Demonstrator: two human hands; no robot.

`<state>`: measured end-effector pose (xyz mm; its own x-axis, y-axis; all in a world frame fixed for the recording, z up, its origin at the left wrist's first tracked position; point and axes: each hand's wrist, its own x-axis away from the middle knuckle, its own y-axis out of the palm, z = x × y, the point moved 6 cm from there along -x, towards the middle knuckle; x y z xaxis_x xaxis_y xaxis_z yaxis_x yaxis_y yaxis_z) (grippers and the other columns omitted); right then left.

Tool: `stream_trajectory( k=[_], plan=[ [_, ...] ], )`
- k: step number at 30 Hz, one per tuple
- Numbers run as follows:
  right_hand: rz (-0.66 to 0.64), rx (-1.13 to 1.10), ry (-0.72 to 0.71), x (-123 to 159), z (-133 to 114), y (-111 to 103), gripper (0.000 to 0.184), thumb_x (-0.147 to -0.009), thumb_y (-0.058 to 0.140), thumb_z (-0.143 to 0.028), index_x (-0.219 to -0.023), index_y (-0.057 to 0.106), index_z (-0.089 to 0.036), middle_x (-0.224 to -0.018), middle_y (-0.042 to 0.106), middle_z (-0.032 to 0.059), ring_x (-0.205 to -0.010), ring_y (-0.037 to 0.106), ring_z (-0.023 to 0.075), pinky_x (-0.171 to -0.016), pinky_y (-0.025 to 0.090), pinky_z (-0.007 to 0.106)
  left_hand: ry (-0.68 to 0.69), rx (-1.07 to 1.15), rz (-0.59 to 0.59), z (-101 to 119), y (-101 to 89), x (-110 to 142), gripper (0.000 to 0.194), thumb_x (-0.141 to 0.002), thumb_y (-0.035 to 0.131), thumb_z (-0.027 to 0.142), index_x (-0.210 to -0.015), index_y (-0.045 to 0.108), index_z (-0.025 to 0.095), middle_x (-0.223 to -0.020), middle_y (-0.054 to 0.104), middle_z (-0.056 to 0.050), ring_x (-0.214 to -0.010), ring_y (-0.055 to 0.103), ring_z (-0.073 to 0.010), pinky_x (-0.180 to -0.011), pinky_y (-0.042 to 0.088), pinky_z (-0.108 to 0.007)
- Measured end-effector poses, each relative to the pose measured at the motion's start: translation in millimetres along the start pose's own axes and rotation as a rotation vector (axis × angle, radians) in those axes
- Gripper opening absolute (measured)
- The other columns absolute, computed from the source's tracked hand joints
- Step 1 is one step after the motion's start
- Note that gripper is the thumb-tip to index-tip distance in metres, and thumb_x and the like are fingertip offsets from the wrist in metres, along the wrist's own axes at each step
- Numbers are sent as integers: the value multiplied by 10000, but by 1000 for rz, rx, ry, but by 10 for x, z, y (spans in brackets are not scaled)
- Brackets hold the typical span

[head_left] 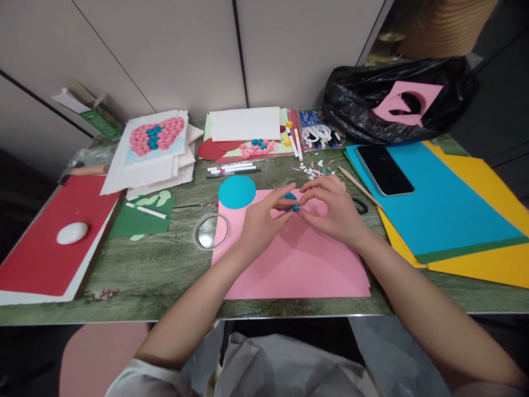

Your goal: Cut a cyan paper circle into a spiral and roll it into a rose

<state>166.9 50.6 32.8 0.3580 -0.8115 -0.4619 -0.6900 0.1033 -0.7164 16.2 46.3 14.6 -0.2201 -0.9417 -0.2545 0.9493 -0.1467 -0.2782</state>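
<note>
On the left end of the green table: one red sheet, bearing a white oval object. Next, one green card with a capped pen across it. Toward the middle: one roll of clear tape, flat, overlapping the edge of the pink sheets; one blue disc, just behind it.

Centre: one small blue piece, raised above the pink sheets, between the two hands. Handling, as judged: best kept in the fingertips, pressed lightly and evenly from both sides; one hand to steady, the other to shape; a hard pinch could crease or tear it.

Left hand: narrow, thumb and fingers closed about the blue piece from its left. Right hand: fingers curved, thumb and forefinger nearly together at the piece's right edge; whether they grip it, cannot tell.

To the right: one pencil, slanting, its lower end over the blue sheets; one phone, dark screen up, on those sheets; yellow sheets partly beneath.
</note>
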Motion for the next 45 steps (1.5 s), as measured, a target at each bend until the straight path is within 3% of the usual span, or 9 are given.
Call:
stream_trajectory(
  k=[5, 13, 19, 30, 35, 45],
  plan=[
    [25, -183, 67, -23, -3, -49, 98, -727, 676, -207, -804, 627, -242, -970, 610, 36, -975, 555, 218, -944, 375, 442, -61, 221, 53, -17, -10, -1, 441, -711, 732, 193, -1133, 615, 242, -959, 733, -39, -933, 693, -194, -860, 556, -333],
    [35, -462, 225, -12, 124, 69, 75, -718, 703, -235, -770, 651, -222, -944, 601, 39, -955, 569, 194, -917, 404, 396, -166, 436, 145, -87, 31, 25, 336, -668, 756, 162, -981, 637, 185, -930, 741, -51, -900, 703, -192, -844, 567, -334],
    [-8, -639, 338, 27, 228, 214, 123, -724, 703, -309, -785, 652, -216, -924, 605, 28, -910, 579, 185, -764, 427, 321, -217, 540, 184, -195, 46, 31, 357, -640, 776, 170, -962, 623, 188, -899, 747, -39, -880, 705, -182, -825, 569, -331],
    [-62, -267, 193, -27, 96, 74, 62, -739, 647, -209, -799, 643, -223, -915, 617, 37, -924, 564, 206, -864, 412, 396, -177, 301, 63, -121, 28, -13, 391, -677, 717, 125, -1045, 603, 194, -885, 745, -53, -867, 707, -186, -804, 567, -316],
    [-84, -143, 115, -26, 91, 91, 37, -739, 655, -224, -775, 656, -217, -894, 640, 39, -894, 558, 213, -861, 410, 418, -164, 219, 67, -108, 39, -10, 413, -673, 659, 72, -1061, 599, 201, -865, 745, -39, -831, 705, -163, -778, 559, -286],
    [49, -96, 95, -3, 36, 66, 60, -704, 658, -183, -732, 636, -231, -856, 630, 37, -871, 540, 224, -811, 426, 414, -195, 272, 139, -105, 58, 27, 352, -679, 659, 74, -1009, 614, 191, -889, 740, -48, -863, 700, -171, -813, 558, -309]
  ],
)
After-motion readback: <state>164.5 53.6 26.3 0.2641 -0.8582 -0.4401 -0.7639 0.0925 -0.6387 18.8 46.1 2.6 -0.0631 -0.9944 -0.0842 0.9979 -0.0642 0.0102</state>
